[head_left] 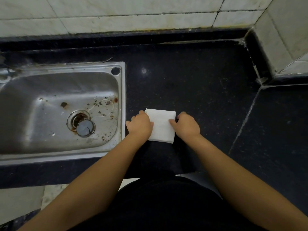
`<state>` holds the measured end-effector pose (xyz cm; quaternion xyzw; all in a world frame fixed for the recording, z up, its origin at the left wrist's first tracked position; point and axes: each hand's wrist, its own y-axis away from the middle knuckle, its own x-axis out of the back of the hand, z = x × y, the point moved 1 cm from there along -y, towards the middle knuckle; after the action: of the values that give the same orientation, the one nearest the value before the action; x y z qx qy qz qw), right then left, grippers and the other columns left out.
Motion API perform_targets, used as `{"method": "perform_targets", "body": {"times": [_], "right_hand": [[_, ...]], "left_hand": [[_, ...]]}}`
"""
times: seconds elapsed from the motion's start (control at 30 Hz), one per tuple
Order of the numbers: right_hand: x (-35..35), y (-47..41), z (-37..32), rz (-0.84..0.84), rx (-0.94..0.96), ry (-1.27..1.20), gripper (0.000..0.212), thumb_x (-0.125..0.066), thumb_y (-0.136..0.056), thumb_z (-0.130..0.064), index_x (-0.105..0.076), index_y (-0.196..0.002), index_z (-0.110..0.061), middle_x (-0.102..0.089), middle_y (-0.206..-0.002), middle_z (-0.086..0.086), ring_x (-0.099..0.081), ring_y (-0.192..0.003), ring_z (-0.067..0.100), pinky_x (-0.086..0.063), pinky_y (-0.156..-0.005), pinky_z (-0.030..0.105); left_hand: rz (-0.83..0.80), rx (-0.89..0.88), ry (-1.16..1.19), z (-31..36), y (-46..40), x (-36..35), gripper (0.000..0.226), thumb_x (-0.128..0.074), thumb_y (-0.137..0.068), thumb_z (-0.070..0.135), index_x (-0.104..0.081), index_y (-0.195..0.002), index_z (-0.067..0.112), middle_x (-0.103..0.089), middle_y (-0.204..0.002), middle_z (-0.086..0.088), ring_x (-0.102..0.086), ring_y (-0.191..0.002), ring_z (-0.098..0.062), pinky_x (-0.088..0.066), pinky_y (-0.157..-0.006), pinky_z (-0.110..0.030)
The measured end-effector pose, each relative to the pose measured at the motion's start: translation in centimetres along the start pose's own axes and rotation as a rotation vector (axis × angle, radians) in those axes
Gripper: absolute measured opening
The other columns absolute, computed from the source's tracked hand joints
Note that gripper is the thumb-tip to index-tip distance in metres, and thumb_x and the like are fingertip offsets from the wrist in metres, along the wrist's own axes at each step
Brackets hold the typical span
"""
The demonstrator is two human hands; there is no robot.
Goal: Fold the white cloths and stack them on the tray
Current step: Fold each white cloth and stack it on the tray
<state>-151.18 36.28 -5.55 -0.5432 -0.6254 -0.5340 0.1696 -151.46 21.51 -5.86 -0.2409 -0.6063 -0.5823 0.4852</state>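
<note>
The white cloth (pixel 162 125) lies folded into a small rectangle, flat on my dark tabletop (pixel 200 90), just right of the sink.

Black stone counter (pixel 191 72) with steel sink (pixel 122 104), pale tiled wall (pixel 116 12) behind

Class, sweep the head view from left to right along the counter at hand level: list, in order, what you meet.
Steel sink → left hand → folded white cloth → right hand → bare dark countertop.
</note>
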Motion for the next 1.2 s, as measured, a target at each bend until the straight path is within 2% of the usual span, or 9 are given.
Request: {"method": "perform_targets", "body": {"times": [0.13,0.2,0.33,0.43,0.53,0.63,0.8,0.93,1.2], "right_hand": [[-1.0,0.1,-0.9,0.002,0.036,0.143,0.032,-0.05,-0.092,-0.03,-0.054,-0.117,-0.01,-0.059,-0.117,0.01,-0.058,-0.105,0.028,-0.049,-0.089,0.041],[-0.6,0.1,-0.8,0.015,0.07,0.084,0.025,-0.049,-0.092,-0.027,-0.055,-0.111,-0.012,-0.059,-0.108,0.007,-0.058,-0.099,0.025,-0.049,-0.087,0.041],[2.0,0.2,0.5,0.018,0.116,-0.42,0.006,-0.054,-0.091,-0.02,-0.051,-0.091,-0.014,-0.054,-0.084,-0.004,-0.054,-0.078,0.012,-0.042,-0.062,0.023],[4.1,0.4,1.4,-0.034,0.101,-0.835,0.008,-0.055,-0.091,-0.011,-0.055,-0.089,-0.019,-0.064,-0.096,0.001,-0.062,-0.089,0.016,-0.051,-0.071,0.027],[5.6,1.0,2.2,-0.066,0.054,-1.0,0.012,-0.055,-0.093,-0.009,-0.058,-0.097,-0.02,-0.066,-0.099,0.0,-0.064,-0.092,0.015,-0.055,-0.08,0.035],[6.2,2.0,3.4,-0.039,-0.028,-1.067,0.014,-0.055,-0.093,-0.011,-0.06,-0.103,-0.019,-0.066,-0.102,0.0,-0.064,-0.095,0.016,-0.056,-0.083,0.036],[5.9,5.8,5.7,0.048,-0.125,-1.237,0.013,-0.055,-0.093,-0.009,-0.064,-0.097,-0.018,-0.069,-0.098,0.0,-0.066,-0.091,0.014,-0.055,-0.077,0.031],[3.8,10.8,7.8,0.131,-0.169,-1.346,0.014,-0.057,-0.091,-0.006,-0.065,-0.085,-0.016,-0.068,-0.07,-0.005,-0.061,-0.069,0.009,-0.055,-0.065,0.024],[-3.6,25.4,11.7,0.483,-0.401,-1.517,0.014,-0.057,-0.09,-0.006,-0.065,-0.083,-0.016,-0.067,-0.078,0.001,-0.061,-0.069,0.013,-0.053,-0.059,0.024]], "left_hand": [[-0.068,0.044,0.046,0.7,-0.3,0.1,0.03,-0.049,-0.093,0.021,-0.054,-0.12,0.01,-0.058,-0.124,-0.011,-0.05,-0.118,-0.03,-0.034,-0.103,-0.044],[-0.073,0.033,0.148,0.5,-0.4,0.3,0.03,-0.05,-0.09,0.022,-0.057,-0.117,0.012,-0.059,-0.12,-0.009,-0.052,-0.114,-0.029,-0.04,-0.1,-0.044],[-0.089,-0.066,0.737,0.2,0.1,1.4,0.021,-0.057,-0.089,0.018,-0.057,-0.108,0.01,-0.061,-0.106,-0.004,-0.059,-0.097,-0.02,-0.051,-0.075,-0.032],[-0.173,-0.016,1.159,1.3,0.7,2.3,0.015,-0.06,-0.088,0.01,-0.054,-0.102,0.012,-0.064,-0.114,-0.012,-0.063,-0.098,-0.023,-0.055,-0.082,-0.038],[-0.249,0.036,1.346,2.9,1.4,2.9,0.039,-0.062,-0.087,0.006,-0.047,-0.124,0.008,-0.061,-0.119,-0.013,-0.064,-0.097,-0.024,-0.055,-0.077,-0.036],[-0.364,0.074,1.369,3.8,1.9,3.1,0.048,-0.059,-0.088,0.001,-0.043,-0.134,0.0,-0.058,-0.126,-0.017,-0.063,-0.103,-0.027,-0.054,-0.084,-0.04],[-0.626,0.033,1.323,4.3,3.3,3.7,0.022,-0.055,-0.09,-0.001,-0.06,-0.11,0.005,-0.065,-0.114,-0.013,-0.064,-0.096,-0.023,-0.054,-0.071,-0.035],[-0.78,-0.118,1.108,3.5,5.0,3.7,0.011,-0.056,-0.09,0.002,-0.06,-0.095,0.011,-0.067,-0.1,-0.007,-0.064,-0.09,-0.02,-0.054,-0.073,-0.036],[-1.025,-0.39,0.634,3.7,13.4,-1.1,0.019,-0.055,-0.09,0.004,-0.055,-0.077,0.017,-0.064,-0.083,-0.003,-0.061,-0.075,-0.016,-0.051,-0.068,-0.031]]}}
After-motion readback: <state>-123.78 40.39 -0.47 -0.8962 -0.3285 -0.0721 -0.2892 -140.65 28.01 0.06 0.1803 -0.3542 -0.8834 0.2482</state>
